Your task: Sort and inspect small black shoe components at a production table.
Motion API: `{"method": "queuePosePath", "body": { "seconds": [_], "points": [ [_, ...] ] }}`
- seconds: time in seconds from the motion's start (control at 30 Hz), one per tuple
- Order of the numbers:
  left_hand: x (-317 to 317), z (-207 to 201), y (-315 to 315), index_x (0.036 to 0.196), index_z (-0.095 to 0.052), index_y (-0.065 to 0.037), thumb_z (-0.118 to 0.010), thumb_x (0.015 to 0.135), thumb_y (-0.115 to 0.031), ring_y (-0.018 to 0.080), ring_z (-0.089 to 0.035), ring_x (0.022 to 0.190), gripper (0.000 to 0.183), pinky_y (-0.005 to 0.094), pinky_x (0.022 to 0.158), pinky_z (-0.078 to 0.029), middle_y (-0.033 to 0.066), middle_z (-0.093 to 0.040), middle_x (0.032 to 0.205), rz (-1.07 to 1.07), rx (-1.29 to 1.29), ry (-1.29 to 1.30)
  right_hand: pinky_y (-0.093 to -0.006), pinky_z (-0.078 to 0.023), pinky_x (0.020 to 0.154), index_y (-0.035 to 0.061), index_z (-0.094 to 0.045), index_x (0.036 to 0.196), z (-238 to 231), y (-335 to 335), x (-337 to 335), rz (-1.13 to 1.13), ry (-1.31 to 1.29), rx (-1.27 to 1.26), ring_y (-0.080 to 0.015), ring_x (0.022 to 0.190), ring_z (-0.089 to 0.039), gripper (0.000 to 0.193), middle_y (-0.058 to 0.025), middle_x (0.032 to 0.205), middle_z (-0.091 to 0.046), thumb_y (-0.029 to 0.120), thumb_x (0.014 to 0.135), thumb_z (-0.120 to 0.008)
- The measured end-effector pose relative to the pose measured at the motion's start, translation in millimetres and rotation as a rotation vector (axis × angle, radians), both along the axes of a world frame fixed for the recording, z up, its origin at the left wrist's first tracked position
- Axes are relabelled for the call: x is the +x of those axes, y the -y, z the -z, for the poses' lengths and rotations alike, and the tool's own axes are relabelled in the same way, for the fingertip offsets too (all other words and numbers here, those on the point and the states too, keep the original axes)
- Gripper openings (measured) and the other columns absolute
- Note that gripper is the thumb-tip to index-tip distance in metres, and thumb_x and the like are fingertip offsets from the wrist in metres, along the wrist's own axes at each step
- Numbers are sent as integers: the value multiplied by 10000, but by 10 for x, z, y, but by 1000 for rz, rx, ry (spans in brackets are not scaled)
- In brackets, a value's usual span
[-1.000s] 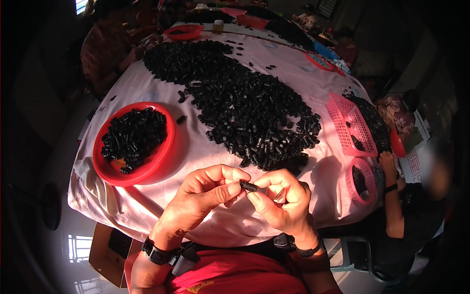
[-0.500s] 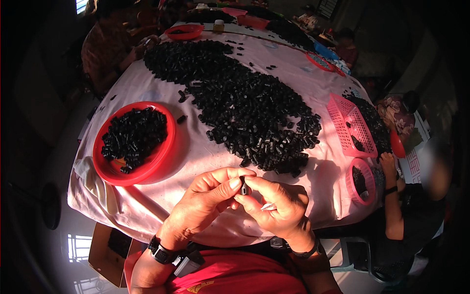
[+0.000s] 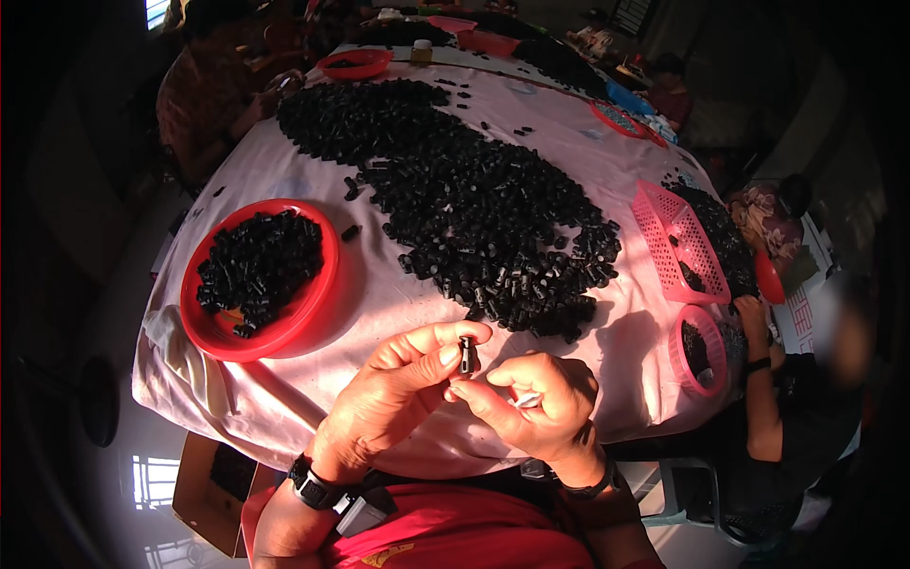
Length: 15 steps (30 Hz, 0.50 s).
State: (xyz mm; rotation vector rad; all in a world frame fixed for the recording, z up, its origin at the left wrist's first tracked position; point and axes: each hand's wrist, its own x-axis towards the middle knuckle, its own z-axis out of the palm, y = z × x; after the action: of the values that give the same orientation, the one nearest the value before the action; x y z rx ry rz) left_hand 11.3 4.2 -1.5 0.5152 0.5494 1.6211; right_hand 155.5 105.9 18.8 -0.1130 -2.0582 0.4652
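Thumb and fingertips of my left hand (image 3: 393, 384) pinch a small black cylindrical piece (image 3: 466, 357) with a slot in its side, held upright above the near edge of the cloth. My right hand (image 3: 550, 403) is beside it, its thumb tip close under the piece and its index finger drawn back. Curled fingers of that hand grip a small pale, pointed tool (image 3: 528, 401), mostly hidden. Beyond both hands spreads a large heap of black pieces (image 3: 474, 209). At the left stands a red basin (image 3: 331, 266) with many more such pieces.
Pink cloth (image 3: 313, 379) covers the table. To the right are a pink perforated basket (image 3: 659, 242) and a round pink basket (image 3: 682, 365), near another person's arm (image 3: 761, 408). A crumpled white cloth (image 3: 185, 356) lies by the basin. A cardboard box (image 3: 204, 488) stands below.
My right index finger and thumb have come away from the black piece, the hand opening slightly. The piece now stands more upright and shows more fully in my left fingers.
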Motion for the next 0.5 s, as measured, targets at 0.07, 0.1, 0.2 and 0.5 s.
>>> {"method": "queuePosePath", "body": {
  "seconds": [0.07,0.1,0.2,0.5],
  "points": [
    [-30,14,30,1225,-598,0,-629,932,-178,108,-603,913,345,254,831,-478,37,-661,994,-7,-7,0,-267,-463,424,84,-575,737,35,-22,9,-36,102,-177,-148,478,-614,298,-33,608,-628,174,716,-858],
    [-30,7,41,1221,-604,2,-636,927,-182,120,-598,935,349,265,848,-474,50,-660,1018,19,-9,1,-276,-504,471,74,-571,748,38,-13,23,-30,162,-248,-173,542,-665,323,-52,657,-670,225,723,-856],
    [33,-84,39,1217,-612,5,-639,924,-187,140,-590,972,352,285,882,-463,74,-656,1075,32,-20,-30,-271,-520,563,38,-591,807,16,-49,18,-60,238,-277,-147,640,-680,374,-62,701,-681,275,714,-866],
    [-4,-44,40,1221,-614,18,-615,940,-203,198,-582,1127,357,343,999,-432,113,-647,1169,29,9,-189,-302,-517,540,33,-607,822,45,-98,16,-17,331,-198,-192,609,-679,441,-67,703,-681,399,723,-832]
  ]
}}
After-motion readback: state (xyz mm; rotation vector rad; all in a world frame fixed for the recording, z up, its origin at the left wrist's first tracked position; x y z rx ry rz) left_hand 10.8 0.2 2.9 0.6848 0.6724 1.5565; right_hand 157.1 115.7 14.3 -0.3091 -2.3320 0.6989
